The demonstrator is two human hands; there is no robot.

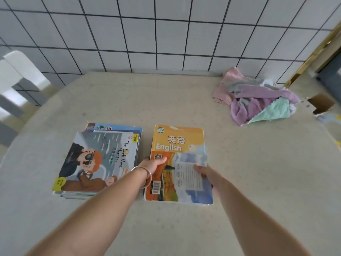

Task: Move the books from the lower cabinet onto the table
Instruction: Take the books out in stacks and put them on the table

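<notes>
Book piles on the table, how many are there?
2. The left pile has the Loch Ness Monster book on top. The right pile is beside it, under both hands. More books may be hidden inside each pile.

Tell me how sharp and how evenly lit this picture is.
Head view: soft even light, no glare; the wide lens bows the table edges and wall tiles; the chair at left smears; the book title reads clearly.
</notes>
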